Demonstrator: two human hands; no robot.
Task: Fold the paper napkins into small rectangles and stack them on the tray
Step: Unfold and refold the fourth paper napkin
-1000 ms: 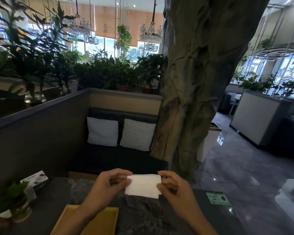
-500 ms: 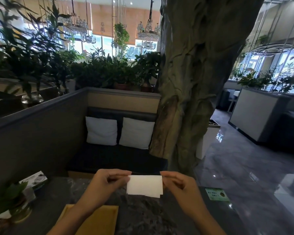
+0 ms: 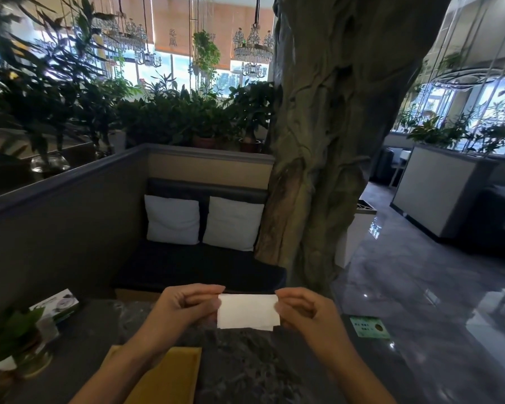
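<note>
now the left hand (image 3: 184, 309) pinches the left edge of the folded napkin (image 3: 247, 312), thumb on top and fingers curled underneath, while the right hand (image 3: 306, 314) pinches the right edge the same way, fingertips closed tight on the paper. the napkin is a small white rectangle held flat between the two hands, raised above the dark marbled table (image 3: 245, 371), with one lower corner showing a slightly offset layer. it is not on the tray (image 3: 169, 377), whose yellow-brown surface lies below the left forearm, near the bottom edge of the view.

against the frame half a second back, the hands sit a little farther apart and the napkin looks stretched wider and more level; the grip on both edges has not let go.

going from the left of the room: a small potted plant (image 3: 15, 339) stands on the table's left side, with a printed tissue box (image 3: 57, 309) just behind it. a grey booth partition runs back to a dark bench (image 3: 199, 266) carrying two white cushions (image 3: 172, 218), side by side. leafy plants line the ledge above. a thick tree trunk (image 3: 327, 126) rises right of the bench. a green card (image 3: 369, 326) lies on the table's right corner, and beyond it spreads a glossy grey floor.
</note>
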